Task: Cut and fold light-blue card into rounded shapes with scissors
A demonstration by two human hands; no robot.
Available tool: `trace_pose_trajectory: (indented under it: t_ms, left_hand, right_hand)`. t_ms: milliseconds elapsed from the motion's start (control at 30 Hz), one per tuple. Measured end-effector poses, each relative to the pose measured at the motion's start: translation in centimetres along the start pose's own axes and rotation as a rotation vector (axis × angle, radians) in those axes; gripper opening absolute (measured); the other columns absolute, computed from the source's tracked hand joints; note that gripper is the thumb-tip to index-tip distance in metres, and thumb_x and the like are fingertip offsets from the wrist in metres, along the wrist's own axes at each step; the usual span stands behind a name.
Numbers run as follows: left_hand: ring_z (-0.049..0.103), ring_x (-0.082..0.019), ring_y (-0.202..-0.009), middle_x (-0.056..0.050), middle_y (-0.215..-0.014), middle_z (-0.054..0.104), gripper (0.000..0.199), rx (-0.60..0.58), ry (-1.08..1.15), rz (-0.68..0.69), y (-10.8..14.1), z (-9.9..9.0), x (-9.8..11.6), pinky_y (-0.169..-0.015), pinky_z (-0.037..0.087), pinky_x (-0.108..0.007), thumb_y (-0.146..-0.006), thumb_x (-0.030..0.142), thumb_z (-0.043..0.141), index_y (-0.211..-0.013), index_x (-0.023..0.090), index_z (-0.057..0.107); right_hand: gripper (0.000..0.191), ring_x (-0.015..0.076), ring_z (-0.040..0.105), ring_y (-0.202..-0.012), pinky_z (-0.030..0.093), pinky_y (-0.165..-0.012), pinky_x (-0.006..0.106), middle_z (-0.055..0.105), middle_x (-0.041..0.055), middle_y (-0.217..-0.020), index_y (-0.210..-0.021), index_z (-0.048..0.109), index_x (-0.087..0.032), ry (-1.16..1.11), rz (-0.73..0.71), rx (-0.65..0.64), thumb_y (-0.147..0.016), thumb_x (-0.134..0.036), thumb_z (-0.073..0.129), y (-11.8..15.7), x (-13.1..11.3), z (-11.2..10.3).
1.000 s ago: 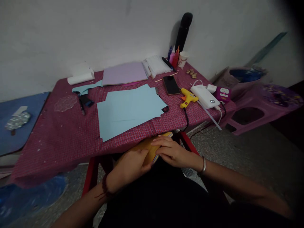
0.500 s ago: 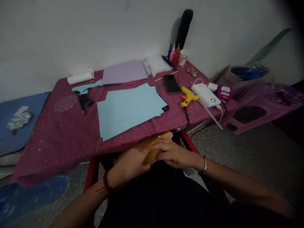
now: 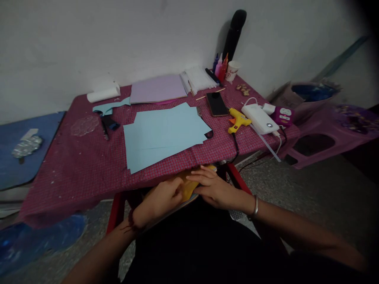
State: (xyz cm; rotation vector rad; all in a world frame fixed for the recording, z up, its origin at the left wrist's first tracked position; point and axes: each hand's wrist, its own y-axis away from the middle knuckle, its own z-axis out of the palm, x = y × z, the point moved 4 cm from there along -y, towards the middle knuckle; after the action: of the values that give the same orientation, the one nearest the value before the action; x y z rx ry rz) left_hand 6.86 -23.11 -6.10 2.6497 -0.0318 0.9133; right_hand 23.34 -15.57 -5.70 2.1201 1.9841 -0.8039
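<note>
Left hand [image 3: 161, 200] slides away from right hand [image 3: 215, 191]; can't tell if its curled fingers pinch. Yellow paper [image 3: 187, 190] lies under both, long way slanting up past right's spread fingers.

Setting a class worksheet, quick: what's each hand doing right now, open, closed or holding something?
Left hand: curled at the yellow sheet; whether it grips it cannot be told.
Right hand: open, spread over the yellow sheet.

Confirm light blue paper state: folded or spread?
Spread. The light blue paper lies flat on the checked tablecloth, its broad face and notched outline showing.
</note>
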Motion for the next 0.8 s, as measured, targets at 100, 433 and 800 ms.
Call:
trace_pose_trajectory:
  t_ms: [100, 433, 800]
  left_hand:
    - [0.058, -0.014, -0.066, -0.002, -0.08, 0.063, 0.023, -0.005, 0.026, 0.047, 0.1, -0.5, 1.0, -0.059, 0.041, -0.027, -0.09, 0.039, 0.043, -0.086, 0.02, 0.055]
    - [0.059, -0.016, -0.065, -0.005, -0.078, 0.065, 0.019, 0.007, -0.07, 0.029, -1.0, -1.9, 0.5, -0.06, 0.041, -0.028, -0.09, 0.023, 0.038, -0.09, 0.017, 0.056]
    - [0.056, -0.012, -0.064, 0.001, -0.076, 0.064, 0.015, 0.09, 0.116, 0.124, -0.9, -5.1, -0.7, -0.058, 0.041, -0.023, -0.087, 0.031, 0.05, -0.092, 0.018, 0.057]
  right_hand:
    - [0.023, 0.024, 0.04, -0.131, 0.022, -0.113, 0.054, 0.052, 0.0078, -0.138, -0.102, 0.066, -0.019, 0.051, 0.073, -0.003, -0.082, -0.012, 0.057, -0.4, 0.0, 0.0]
    - [0.031, 0.0253, 0.041, -0.13, 0.031, -0.109, 0.049, 0.05, 0.0111, -0.139, -0.117, 0.061, -0.017, 0.088, 0.152, -0.023, -0.086, -0.022, 0.058, -1.7, 0.0, -0.7]
    - [0.028, 0.0298, 0.041, -0.128, 0.033, -0.105, 0.052, 0.049, 0.0117, -0.138, -0.114, 0.063, -0.021, 0.116, 0.116, -0.009, -0.086, -0.024, 0.061, -2.4, -1.2, -2.3]
